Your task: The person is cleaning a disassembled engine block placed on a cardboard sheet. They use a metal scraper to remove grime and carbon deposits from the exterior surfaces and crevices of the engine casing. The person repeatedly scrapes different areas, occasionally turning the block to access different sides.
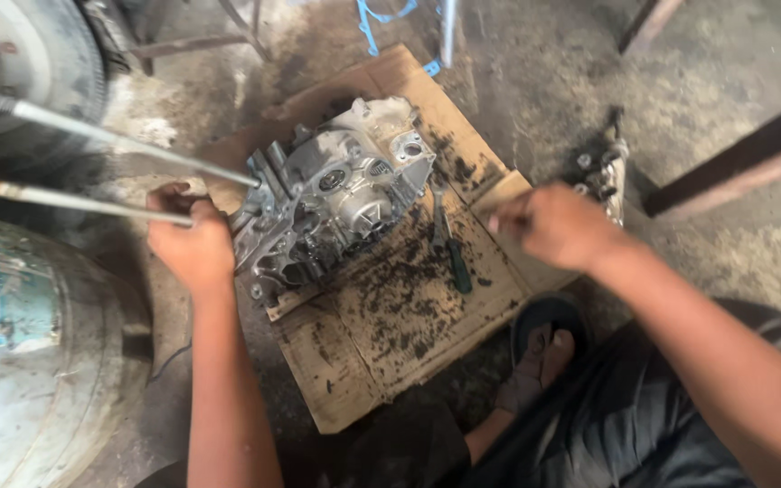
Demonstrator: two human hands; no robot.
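A grey metal engine case [336, 194] lies on a dirty sheet of cardboard [390, 316] on the ground. Two long metal studs [92, 131] stick out of its left side. My left hand [192, 239] is closed around the lower stud, right beside the case. My right hand [553, 226] hovers to the right of the case with its fingers closed, pinching something small that I cannot make out. A screwdriver with a green handle [449, 248] lies on the cardboard between the case and my right hand.
A wheel [20, 63] stands at the top left and a large pale drum [38, 361] at the lower left. A greasy metal part [603, 167] lies right of the cardboard. A metal bar [743, 158] crosses the right side. My sandalled foot [540, 357] rests below the cardboard.
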